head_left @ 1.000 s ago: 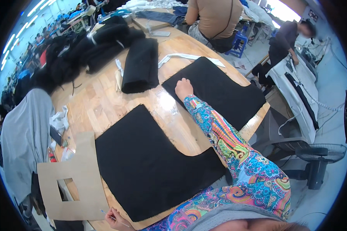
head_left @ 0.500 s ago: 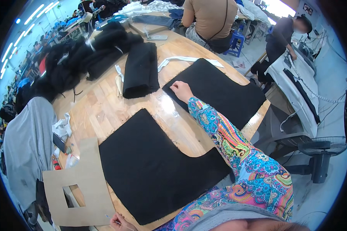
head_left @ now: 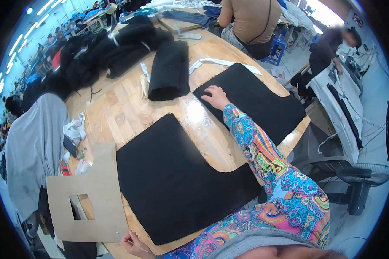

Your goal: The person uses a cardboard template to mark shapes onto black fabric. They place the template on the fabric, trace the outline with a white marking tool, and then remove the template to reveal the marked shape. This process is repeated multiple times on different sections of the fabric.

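Observation:
My right hand (head_left: 216, 97) rests at the near left corner of the far black fabric piece (head_left: 263, 101). Its fingers are a little apart, and I see nothing held in them. At the table's near edge, my left hand (head_left: 135, 245) is closed around a slim white pen (head_left: 122, 236) with a bluish tip. Right in front of me lies a second black fabric piece (head_left: 177, 181), flat, with frayed edges and a curved cut-out on its right. A brown card pattern (head_left: 103, 190) with a rectangular hole lies to its left, next to my left hand.
A folded black fabric bundle (head_left: 170, 71) and a white strip (head_left: 220, 62) lie farther back on the wooden table (head_left: 134, 103). Dark cloth (head_left: 90, 64) is heaped at the far left. A grey cloth (head_left: 34, 151) hangs left; a fan (head_left: 361, 177) stands right. Two people work beyond.
My right hand's fingers have spread from a closer pinch, staying at the fabric corner. The whole view has shifted slightly. My left hand still holds the pen.

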The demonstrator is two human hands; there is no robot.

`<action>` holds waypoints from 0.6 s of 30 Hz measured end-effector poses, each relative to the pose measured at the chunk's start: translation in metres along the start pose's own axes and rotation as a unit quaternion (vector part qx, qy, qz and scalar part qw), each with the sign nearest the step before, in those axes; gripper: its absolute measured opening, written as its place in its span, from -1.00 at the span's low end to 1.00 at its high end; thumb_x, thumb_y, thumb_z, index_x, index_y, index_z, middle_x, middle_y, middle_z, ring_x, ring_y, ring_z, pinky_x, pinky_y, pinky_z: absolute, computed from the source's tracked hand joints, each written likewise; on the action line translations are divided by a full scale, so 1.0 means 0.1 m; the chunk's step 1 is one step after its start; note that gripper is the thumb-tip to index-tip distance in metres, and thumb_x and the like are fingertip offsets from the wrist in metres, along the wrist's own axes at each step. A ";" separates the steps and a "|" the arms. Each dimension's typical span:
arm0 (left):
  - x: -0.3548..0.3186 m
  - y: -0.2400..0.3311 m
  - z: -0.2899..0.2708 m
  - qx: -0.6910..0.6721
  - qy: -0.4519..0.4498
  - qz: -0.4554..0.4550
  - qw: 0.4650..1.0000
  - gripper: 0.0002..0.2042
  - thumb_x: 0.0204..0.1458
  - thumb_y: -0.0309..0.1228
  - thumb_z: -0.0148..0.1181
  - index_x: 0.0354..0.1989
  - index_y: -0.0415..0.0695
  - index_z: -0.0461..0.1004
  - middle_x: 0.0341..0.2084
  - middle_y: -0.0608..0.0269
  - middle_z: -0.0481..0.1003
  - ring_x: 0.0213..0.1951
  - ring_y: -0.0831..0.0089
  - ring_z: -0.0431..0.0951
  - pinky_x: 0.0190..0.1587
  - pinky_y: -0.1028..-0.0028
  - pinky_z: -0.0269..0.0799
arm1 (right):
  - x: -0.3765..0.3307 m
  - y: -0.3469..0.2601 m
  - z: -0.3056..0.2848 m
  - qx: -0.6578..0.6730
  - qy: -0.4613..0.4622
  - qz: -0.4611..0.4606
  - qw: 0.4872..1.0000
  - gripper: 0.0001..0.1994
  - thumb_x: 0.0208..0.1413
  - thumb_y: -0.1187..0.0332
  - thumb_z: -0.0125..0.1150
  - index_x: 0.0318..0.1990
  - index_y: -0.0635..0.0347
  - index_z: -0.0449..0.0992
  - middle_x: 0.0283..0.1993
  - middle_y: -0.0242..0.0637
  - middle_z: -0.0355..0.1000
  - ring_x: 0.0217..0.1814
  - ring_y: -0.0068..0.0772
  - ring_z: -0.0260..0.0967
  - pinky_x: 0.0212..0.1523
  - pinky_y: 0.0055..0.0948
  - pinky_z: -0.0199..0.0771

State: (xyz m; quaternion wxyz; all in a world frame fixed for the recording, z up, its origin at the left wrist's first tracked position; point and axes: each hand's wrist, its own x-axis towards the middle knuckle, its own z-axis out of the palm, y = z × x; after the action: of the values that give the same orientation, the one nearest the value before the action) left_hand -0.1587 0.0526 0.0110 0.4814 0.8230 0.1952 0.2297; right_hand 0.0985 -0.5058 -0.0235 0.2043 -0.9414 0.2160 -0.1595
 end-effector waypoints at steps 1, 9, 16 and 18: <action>-0.01 0.01 0.00 -0.005 0.003 -0.008 1.000 -0.86 0.15 -0.45 0.11 -0.40 -0.19 0.31 -0.47 0.31 0.34 -0.39 0.56 0.38 -0.34 0.59 0.34 | 0.02 0.02 0.00 0.002 0.021 -0.011 1.000 -0.56 -0.07 -0.03 0.25 -0.07 -0.01 0.56 0.08 -0.28 0.36 0.17 -0.09 0.21 0.06 -0.01 0.30; 0.11 -0.06 -0.15 0.025 0.039 0.007 0.999 -0.83 0.14 -0.41 0.13 -0.27 -0.27 0.34 -0.38 0.26 0.35 -0.29 0.47 0.38 -0.20 0.48 0.36 | -0.01 -0.17 -0.06 -0.116 -0.021 -0.039 0.992 -0.52 -0.02 0.01 0.23 0.03 0.03 0.49 0.20 -0.20 0.28 0.24 -0.02 0.17 0.17 -0.07 0.23; 0.56 -0.52 -0.49 -0.016 0.256 -0.100 0.962 -0.63 0.14 -0.46 0.12 0.03 -0.28 0.14 -0.07 0.06 0.24 -0.03 0.35 0.33 0.03 0.41 0.31 | -0.97 -1.26 0.04 0.162 -0.056 -0.399 0.901 -0.64 -0.09 0.28 0.33 -0.12 0.22 0.49 0.06 -0.12 0.32 0.12 -0.01 0.23 0.11 -0.19 0.26; 0.65 -0.49 -0.45 -0.066 0.248 -0.111 0.960 -0.62 0.13 -0.47 0.13 0.03 -0.28 0.12 -0.10 0.07 0.25 -0.05 0.34 0.34 0.03 0.40 0.32 | -1.40 -1.62 -0.01 0.167 -0.107 -0.469 0.861 -0.66 -0.08 0.28 0.33 -0.13 0.19 0.49 0.00 -0.15 0.33 0.12 -0.08 0.24 0.11 -0.21 0.27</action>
State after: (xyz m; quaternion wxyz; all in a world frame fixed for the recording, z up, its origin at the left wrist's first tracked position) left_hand -0.1358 0.1423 -0.0005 0.4941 0.6798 0.3827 0.3838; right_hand 0.0335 -0.3065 0.0213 0.2815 -0.8946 -0.3037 -0.1679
